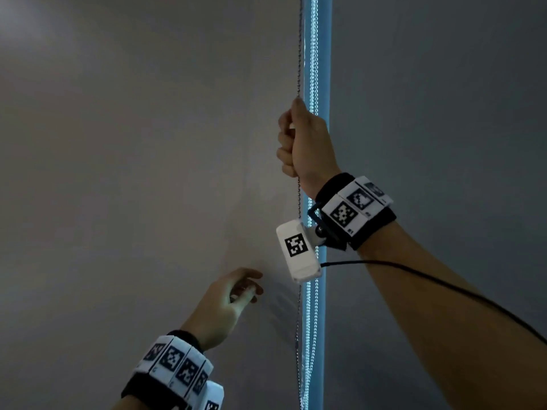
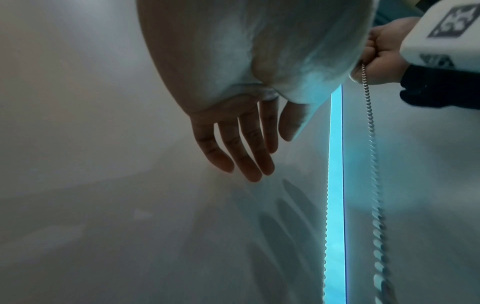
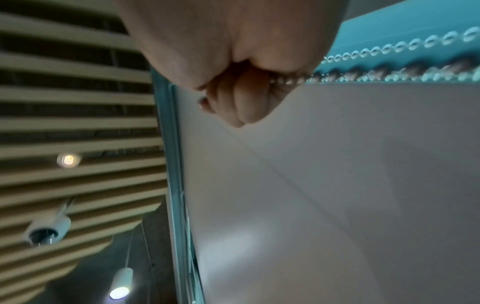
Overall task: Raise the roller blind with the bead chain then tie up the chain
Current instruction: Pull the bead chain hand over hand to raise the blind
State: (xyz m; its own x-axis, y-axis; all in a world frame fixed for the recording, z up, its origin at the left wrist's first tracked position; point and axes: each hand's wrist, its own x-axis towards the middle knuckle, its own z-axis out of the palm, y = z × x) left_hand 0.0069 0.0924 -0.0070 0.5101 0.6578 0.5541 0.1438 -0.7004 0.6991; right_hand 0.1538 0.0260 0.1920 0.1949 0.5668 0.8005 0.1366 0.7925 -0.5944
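Note:
A grey roller blind [image 1: 148,173] fills the left of the head view, hanging down over the window. Beside its right edge the bead chain [image 1: 299,54] runs vertically, with further strands in front of a bright strip of daylight [image 1: 321,69]. My right hand [image 1: 299,140] is raised and closed in a fist round one strand of the chain [image 3: 293,79], which passes through the fist and hangs below [image 2: 370,123]. My left hand [image 1: 236,294] is lower and to the left, fingers [image 2: 244,152] straight and relaxed near the blind fabric [image 2: 103,185], holding nothing.
A second grey blind or wall panel [image 1: 444,143] lies right of the light gap. The right wrist view shows a slatted ceiling [image 3: 78,102], a ceiling camera [image 3: 48,228] and hanging lamps [image 3: 120,281] above the blind's frame [image 3: 171,164].

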